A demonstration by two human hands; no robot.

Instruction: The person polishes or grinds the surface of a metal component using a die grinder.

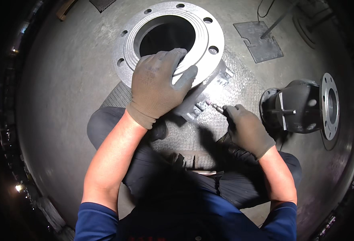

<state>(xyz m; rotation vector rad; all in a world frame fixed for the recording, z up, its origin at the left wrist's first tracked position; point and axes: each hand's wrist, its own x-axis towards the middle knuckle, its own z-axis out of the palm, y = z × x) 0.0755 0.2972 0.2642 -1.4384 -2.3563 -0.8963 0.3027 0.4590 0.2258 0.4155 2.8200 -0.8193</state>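
A large flanged metal casting [211,36] stands in front of me, its pale machined ring face with bolt holes upward around a dark bore. My left hand [155,82], in a grey-brown glove, grips the near side of this flange. Its fingers bend over the bore's inner edge and its thumb lies on the ring face. On the right, my gloved right hand [247,128] is closed around a die grinder [218,108]. The grinder's pinkish tip is close to the casting's brightly lit lower side; whether they touch I cannot tell. Its body is mostly hidden by the hand.
Under the casting lies a textured mat [245,82]. A second, dark flanged casting [305,106] rests on its side on the floor to the right. Beyond it are a flat metal plate [261,50] with an upright rod and a cable. My bent legs flank the mat.
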